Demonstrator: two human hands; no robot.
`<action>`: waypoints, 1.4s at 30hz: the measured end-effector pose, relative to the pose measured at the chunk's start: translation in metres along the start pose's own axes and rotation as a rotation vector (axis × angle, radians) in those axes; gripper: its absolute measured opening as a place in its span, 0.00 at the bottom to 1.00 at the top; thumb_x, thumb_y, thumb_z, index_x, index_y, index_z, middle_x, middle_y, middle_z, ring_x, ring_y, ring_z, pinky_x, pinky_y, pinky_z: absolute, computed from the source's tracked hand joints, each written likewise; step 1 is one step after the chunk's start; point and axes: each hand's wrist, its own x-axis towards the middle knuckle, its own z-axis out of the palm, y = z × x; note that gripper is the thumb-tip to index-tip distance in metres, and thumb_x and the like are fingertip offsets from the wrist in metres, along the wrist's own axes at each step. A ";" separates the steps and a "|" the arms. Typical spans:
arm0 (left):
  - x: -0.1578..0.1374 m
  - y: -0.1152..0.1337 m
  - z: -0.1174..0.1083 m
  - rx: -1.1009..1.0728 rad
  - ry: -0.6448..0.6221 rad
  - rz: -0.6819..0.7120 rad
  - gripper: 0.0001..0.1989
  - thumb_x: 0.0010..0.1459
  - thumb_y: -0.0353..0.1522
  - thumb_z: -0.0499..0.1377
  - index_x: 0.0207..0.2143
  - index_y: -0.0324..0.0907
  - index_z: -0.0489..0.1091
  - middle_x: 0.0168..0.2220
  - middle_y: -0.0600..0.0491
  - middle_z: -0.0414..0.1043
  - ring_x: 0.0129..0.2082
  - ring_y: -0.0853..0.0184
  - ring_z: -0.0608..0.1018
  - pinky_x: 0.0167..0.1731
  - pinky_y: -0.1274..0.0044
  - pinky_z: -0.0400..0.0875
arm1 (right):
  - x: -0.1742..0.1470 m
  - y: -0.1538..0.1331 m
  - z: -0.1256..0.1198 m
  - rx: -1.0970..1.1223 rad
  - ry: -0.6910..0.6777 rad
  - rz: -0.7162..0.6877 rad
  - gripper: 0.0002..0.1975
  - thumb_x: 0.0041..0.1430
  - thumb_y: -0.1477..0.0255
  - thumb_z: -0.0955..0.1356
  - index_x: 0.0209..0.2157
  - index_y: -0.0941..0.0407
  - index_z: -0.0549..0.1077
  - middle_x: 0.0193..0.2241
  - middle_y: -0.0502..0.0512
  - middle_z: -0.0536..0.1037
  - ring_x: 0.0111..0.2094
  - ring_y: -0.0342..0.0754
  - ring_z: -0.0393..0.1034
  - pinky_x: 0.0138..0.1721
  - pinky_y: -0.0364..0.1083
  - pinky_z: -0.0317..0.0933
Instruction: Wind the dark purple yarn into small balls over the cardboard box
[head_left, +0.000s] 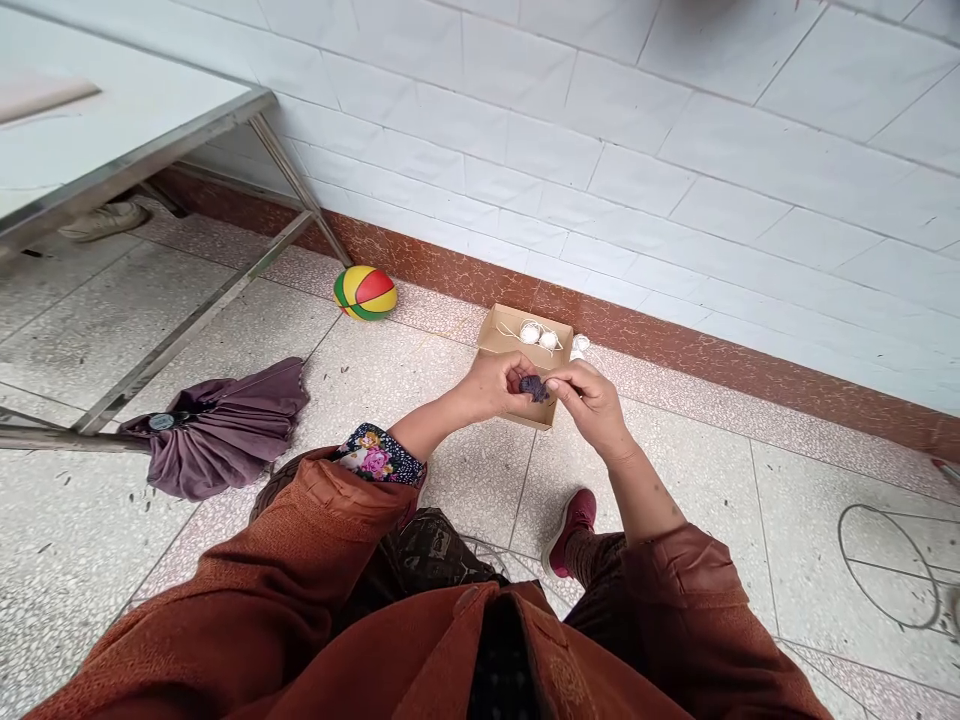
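A dark yarn ball (534, 388) is being held in the curled fingers of the left hand (501, 385), above the near part of an open cardboard box (490, 330), while its edge or loose end, which one cannot be told, is being pinched by the right hand (589, 400). Two white string balls (530, 332) with loose strands are being contained in the box's far part, a white bundle (580, 344) being positioned just outside its right side.

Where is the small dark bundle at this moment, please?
In the head view, the dark bundle is slightly right of centre, held between the left hand and the right hand, with the cardboard box behind it.
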 end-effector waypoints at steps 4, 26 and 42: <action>-0.005 0.003 0.006 -0.084 -0.131 0.061 0.28 0.46 0.29 0.72 0.49 0.44 0.67 0.32 0.60 0.74 0.29 0.72 0.75 0.32 0.77 0.66 | 0.001 0.008 0.003 -0.018 0.064 0.068 0.14 0.73 0.59 0.70 0.35 0.50 0.82 0.32 0.53 0.82 0.36 0.51 0.75 0.42 0.50 0.70; 0.002 0.002 -0.010 -0.078 0.175 -0.087 0.14 0.49 0.26 0.69 0.41 0.40 0.77 0.36 0.54 0.80 0.33 0.71 0.77 0.38 0.76 0.71 | -0.015 0.010 0.026 -0.041 -0.164 -0.027 0.12 0.77 0.63 0.67 0.41 0.51 0.81 0.38 0.55 0.85 0.40 0.51 0.79 0.45 0.49 0.72; -0.007 0.009 -0.006 -0.436 -0.087 -0.066 0.27 0.51 0.31 0.73 0.55 0.43 0.78 0.48 0.48 0.82 0.41 0.68 0.80 0.43 0.74 0.74 | -0.007 0.025 0.019 -0.032 -0.004 0.211 0.10 0.71 0.66 0.68 0.35 0.52 0.79 0.32 0.52 0.82 0.35 0.50 0.75 0.42 0.49 0.69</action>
